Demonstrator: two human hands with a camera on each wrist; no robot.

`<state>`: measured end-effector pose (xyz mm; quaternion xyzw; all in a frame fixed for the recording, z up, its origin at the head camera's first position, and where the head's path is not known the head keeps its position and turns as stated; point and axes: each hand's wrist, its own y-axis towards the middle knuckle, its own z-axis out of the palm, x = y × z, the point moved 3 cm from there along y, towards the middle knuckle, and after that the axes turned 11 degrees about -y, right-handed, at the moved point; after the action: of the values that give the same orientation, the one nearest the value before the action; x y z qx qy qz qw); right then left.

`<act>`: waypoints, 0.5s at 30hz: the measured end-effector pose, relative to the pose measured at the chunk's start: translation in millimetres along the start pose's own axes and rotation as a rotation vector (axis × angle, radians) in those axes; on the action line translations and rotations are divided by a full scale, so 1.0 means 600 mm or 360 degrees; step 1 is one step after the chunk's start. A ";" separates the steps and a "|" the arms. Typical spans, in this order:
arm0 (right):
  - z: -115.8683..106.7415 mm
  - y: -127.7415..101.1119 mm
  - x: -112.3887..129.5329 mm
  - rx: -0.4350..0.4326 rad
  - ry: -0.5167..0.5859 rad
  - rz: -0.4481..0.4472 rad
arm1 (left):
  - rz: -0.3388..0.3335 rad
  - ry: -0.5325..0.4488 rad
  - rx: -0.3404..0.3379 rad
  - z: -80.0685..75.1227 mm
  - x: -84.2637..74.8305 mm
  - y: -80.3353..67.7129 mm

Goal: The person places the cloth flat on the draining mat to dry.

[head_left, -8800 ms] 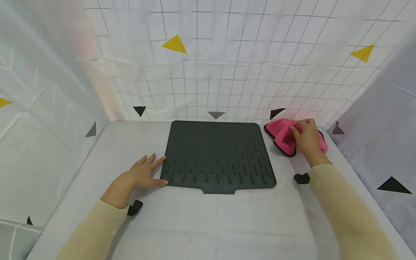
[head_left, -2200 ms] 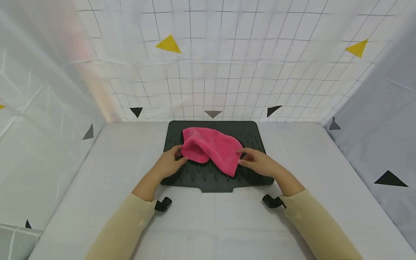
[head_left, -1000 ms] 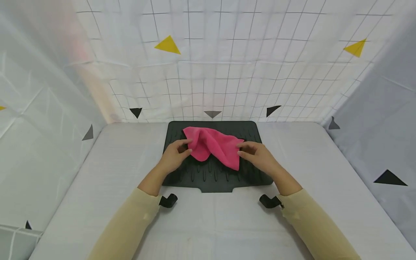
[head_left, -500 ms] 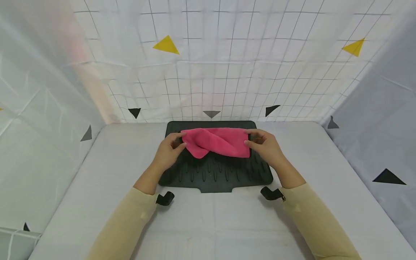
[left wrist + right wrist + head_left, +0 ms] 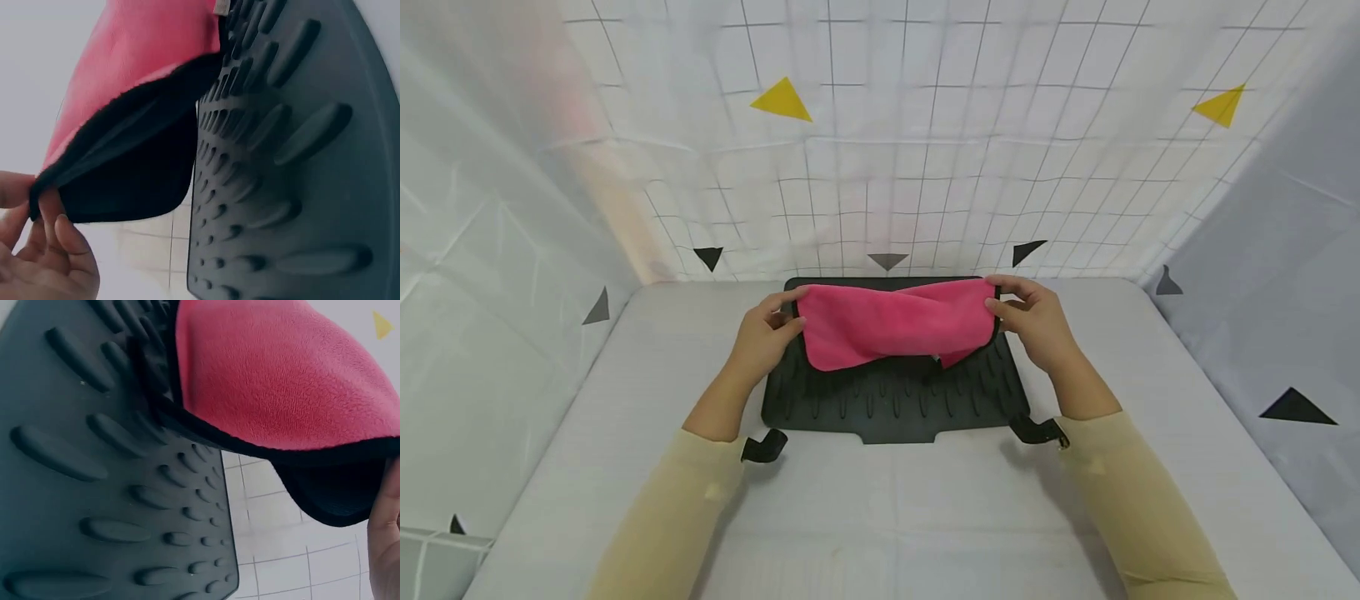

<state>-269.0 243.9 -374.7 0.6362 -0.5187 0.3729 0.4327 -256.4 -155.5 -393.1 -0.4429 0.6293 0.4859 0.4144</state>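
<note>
A pink cloth (image 5: pixel 887 321) with a black edge and a dark underside is stretched between both hands in the head view. My left hand (image 5: pixel 762 337) pinches its left upper corner, and the left wrist view shows the fingers (image 5: pixel 74 234) at the dark border. At the opposite upper corner my right hand (image 5: pixel 1036 323) pinches the cloth; the right wrist view shows only part of that hand (image 5: pixel 386 534). Below the cloth lies a dark ribbed rubber mat (image 5: pixel 895 408), its far part covered. The cloth's lower edge hangs over the mat, with a small tag at the bottom.
The mat lies on a white-covered table (image 5: pixel 880 517), close to the gridded white back curtain (image 5: pixel 880 192). Pale sheets with black triangles enclose the left and right sides. A black wrist camera (image 5: pixel 765 447) sits at the left sleeve and another (image 5: pixel 1036 430) at the right.
Earlier the cloth lay bunched at the right, then crumpled on the mat. Over the last second both hands have moved apart and lifted it, drawing its upper edge nearly straight.
</note>
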 end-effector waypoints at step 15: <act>0.014 0.037 -0.081 0.0125 -0.0404 0.0146 | -0.0326 0.0488 0.0252 0.004 0.060 -0.006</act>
<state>-299.6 250.7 -418.9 0.6703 -0.5827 0.3288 0.3210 -262.1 -159.0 -428.7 -0.5395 0.6728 0.3171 0.3946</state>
